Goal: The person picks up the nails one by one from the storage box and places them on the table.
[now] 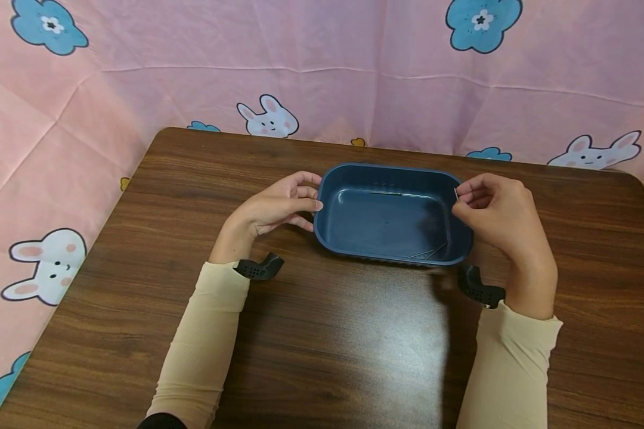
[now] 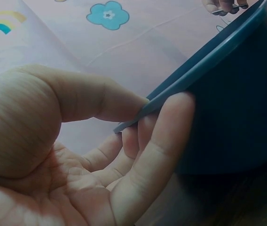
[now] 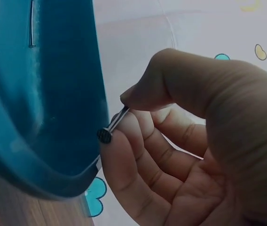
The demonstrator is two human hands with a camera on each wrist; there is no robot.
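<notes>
Head view: a wood-grain table lies beneath a blue basin, and a patterned pink cloth hangs beyond the basin.
Left hand: just left of the basin, the left hand pinches the rim, thumb at the lip and the other fingers spread along the outer side.
Basin floor: one nail lies along the foot of the basin's far wall; thin metal pieces, probably nails too, lie at an angle to each other in its near right corner.
Held nail: at the basin's right rim, a flat-headed nail is held aslant; whether it touches the rim cannot be told.
Right hand: just right of the basin, the right hand pinches that nail between thumb and forefinger, the other fingers curled behind.
Nail handling: the step in hand seems to be moving single nails at the basin, though whether in or out cannot be told; the next move likely calls for a firm left pinch and a controlled right one, clear of the rim.
</notes>
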